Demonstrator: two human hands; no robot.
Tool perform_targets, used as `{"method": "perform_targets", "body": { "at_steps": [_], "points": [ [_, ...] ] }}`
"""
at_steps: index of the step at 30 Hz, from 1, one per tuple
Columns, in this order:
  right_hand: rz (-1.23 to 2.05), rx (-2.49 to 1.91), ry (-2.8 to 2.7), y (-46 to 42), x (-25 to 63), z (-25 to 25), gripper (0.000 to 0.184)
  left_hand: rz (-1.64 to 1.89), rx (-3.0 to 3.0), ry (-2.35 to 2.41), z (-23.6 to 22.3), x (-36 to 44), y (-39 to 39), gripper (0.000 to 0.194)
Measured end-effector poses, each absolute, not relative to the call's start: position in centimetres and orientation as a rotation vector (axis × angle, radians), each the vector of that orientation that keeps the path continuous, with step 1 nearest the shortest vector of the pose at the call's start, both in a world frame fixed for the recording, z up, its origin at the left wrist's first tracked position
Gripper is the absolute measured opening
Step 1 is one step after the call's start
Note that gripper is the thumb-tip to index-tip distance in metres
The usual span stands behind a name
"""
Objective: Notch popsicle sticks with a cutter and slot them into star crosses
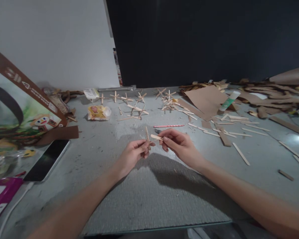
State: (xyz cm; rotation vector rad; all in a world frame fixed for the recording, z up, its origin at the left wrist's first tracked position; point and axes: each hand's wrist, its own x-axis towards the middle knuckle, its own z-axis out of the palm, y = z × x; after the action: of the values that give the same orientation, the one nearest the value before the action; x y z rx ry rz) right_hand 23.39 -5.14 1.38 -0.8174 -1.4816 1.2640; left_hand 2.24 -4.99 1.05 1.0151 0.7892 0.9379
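Left hand (133, 155) is clamped on a thin stick (147, 133) that points up or toward the far edge of the table (129, 209); the right hand (179, 146), just beside it, pinches a flat stick (155, 136) lying crosswise, free end aimed left at the thin stick. Whether they touch, I cannot tell.

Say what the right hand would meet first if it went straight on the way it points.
Probably the near-upright stick in the left hand; the right hand points that way, its own flat stick leading, though depth is unclear.
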Motion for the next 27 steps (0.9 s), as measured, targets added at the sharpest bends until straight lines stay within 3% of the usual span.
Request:
{"method": "perform_targets", "body": {
  "at_steps": [11,27],
  "points": [
    [1.220,-0.896,-1.495,-5.08,23.28,1.71,0.035,0.980,1.034,0.846,0.82,2.31,-4.92,0.023],
    [1.083,-1.000,-1.708,-4.81,23.10,0.86,0.030,0.778,0.731,0.625,1.19,2.16,-5.24,0.018]
  ]
}}
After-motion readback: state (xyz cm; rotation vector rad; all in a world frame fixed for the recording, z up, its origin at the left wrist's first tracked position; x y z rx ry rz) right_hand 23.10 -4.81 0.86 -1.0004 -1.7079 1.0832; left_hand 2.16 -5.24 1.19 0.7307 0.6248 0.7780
